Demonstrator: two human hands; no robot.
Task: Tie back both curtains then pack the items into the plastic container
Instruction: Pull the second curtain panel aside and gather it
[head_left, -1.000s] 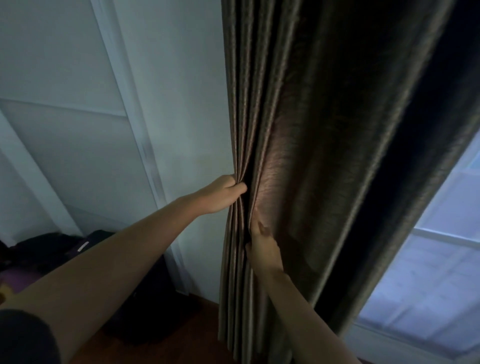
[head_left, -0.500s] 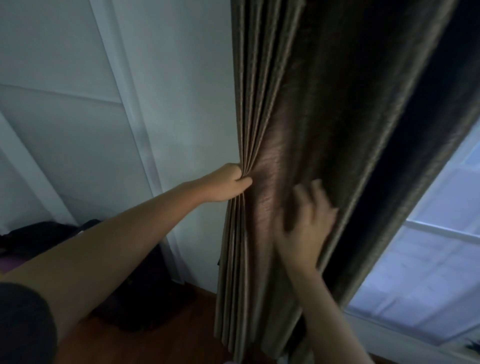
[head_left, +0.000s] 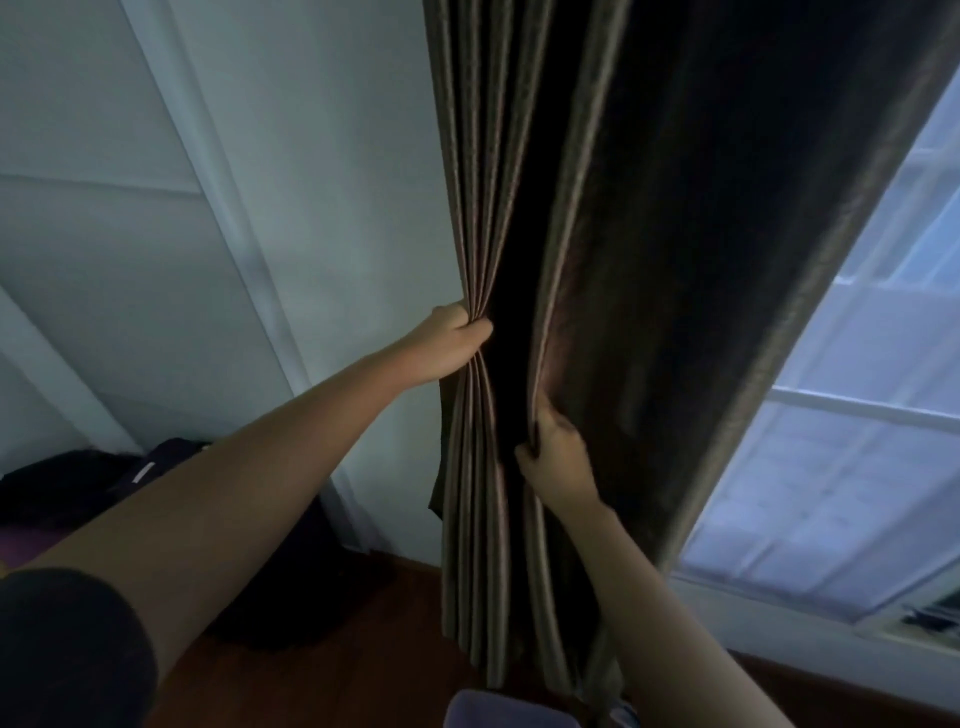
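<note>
A dark brown pleated curtain (head_left: 649, 218) hangs in front of me, from the top of the view down to the floor. My left hand (head_left: 451, 343) grips a gathered bunch of its left pleats at mid height. Lower and to the right, my right hand (head_left: 553, 449) pinches another fold of the same curtain between thumb and fingers. No tie-back and no plastic container are in view.
A white panelled wall (head_left: 249, 218) stands to the left. A bright window (head_left: 852, 431) shows at the right past the curtain's edge. Dark bags (head_left: 78, 483) lie on the wooden floor (head_left: 363, 649) at lower left. A pale purple object (head_left: 509, 709) sits at the bottom edge.
My right hand, spread flat on the curtain's front half a second ago, has dropped left and now pinches a fold. My left hand keeps its grip on the bunched pleats.
</note>
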